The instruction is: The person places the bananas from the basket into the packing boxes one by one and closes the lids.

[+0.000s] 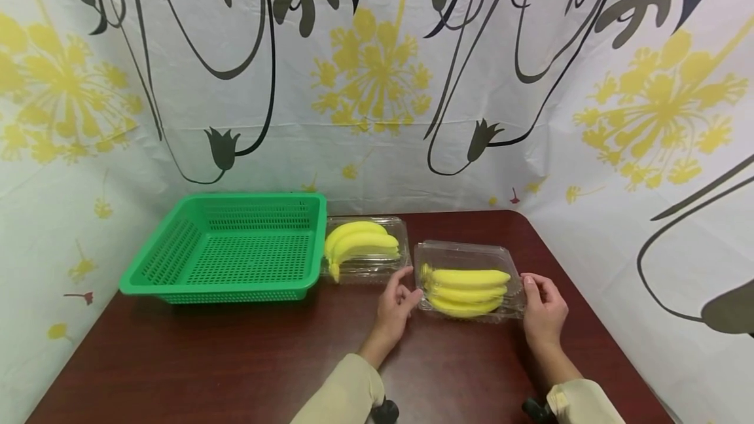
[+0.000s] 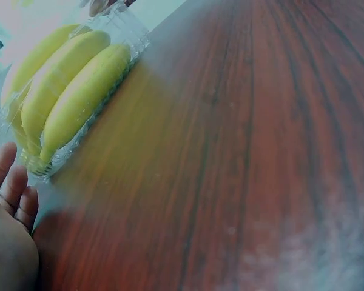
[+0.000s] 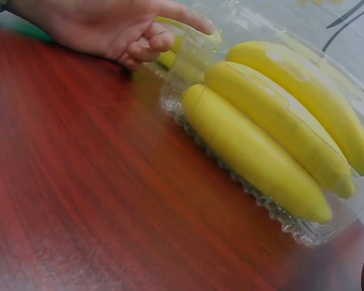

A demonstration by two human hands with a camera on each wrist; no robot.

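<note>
A clear plastic clamshell box (image 1: 465, 254) with several yellow bananas (image 1: 468, 278) inside lies on the right half of the table. My right hand (image 1: 544, 313) grips the box's right edge with curled fingers. At the box's left side is my left hand (image 1: 391, 306), its index finger extended and its thumb by the edge; the other fingers bend loosely. In the right wrist view the left hand (image 3: 124, 36) appears beyond the bananas (image 3: 255, 151). The left wrist view shows the left fingers (image 2: 13, 185) beside the near end of the box.
Behind and left of the left hand stands a second clear box (image 1: 377, 270) with bananas (image 1: 362, 241) in it. A green perforated basket (image 1: 220, 290) adjoins that box on its left. The dark red-brown table (image 1: 235, 365) backs onto a patterned curtain (image 1: 377, 169).
</note>
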